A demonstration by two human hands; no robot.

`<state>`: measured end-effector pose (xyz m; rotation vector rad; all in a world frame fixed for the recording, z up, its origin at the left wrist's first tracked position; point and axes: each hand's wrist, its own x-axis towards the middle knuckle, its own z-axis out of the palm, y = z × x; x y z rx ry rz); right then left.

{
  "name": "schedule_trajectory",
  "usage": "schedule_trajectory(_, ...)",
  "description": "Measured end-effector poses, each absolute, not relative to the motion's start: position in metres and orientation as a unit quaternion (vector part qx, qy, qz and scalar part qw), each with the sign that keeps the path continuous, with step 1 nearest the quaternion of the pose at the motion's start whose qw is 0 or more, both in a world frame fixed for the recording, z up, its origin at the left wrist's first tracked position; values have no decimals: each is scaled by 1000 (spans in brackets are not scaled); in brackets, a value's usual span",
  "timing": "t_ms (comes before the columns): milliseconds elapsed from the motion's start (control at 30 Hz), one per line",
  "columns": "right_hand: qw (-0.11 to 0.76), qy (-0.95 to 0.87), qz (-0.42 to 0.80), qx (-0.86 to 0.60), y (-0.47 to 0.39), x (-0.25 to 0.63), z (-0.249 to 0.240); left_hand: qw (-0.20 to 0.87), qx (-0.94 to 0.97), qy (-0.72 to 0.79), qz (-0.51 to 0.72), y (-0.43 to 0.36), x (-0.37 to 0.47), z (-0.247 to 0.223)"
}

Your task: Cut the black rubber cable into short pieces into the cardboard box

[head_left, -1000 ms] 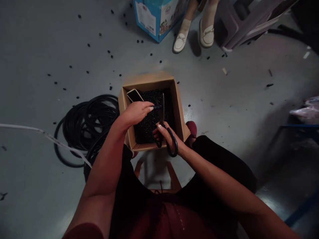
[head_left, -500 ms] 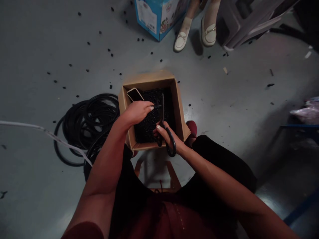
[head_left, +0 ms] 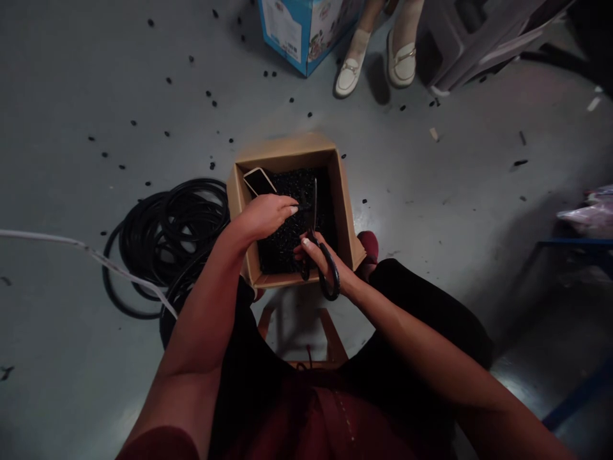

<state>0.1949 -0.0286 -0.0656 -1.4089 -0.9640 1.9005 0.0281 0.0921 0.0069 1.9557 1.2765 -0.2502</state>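
Note:
A cardboard box (head_left: 348, 214) stands between my knees, its floor covered with small black pieces (head_left: 288, 239). Over it my left hand (head_left: 268, 214) pinches a thin black ribbed strip (head_left: 303, 207), whose end points right. My right hand (head_left: 330, 255) is closed on a pair of scissors (head_left: 331, 281) with black handles. One long blade points away from me, just beyond the strip's end, and the other is hard to see against the dark pieces. A dark-screened phone or similar flat slab (head_left: 259, 181) leans in the box's far left corner.
Left of the box lies a heap of coiled black tubing (head_left: 165, 236), with a pale cable (head_left: 110, 263) nearby. Black bits are scattered over the grey floor. Beyond are a blue carton (head_left: 306, 38), another person's white shoes (head_left: 348, 78) and a grey plastic stool (head_left: 454, 51).
The upright scissor blade has shifted slightly right. The strip's ribbed end shows less distinctly beside it. Both hands remain almost in the same place.

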Motion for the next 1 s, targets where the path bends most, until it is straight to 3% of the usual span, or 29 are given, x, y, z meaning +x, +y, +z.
schedule_trajectory(1000, 316, -299, 742, -511, -28, 196, -67, 386, 779, 477, -130, 91, 28, 10)
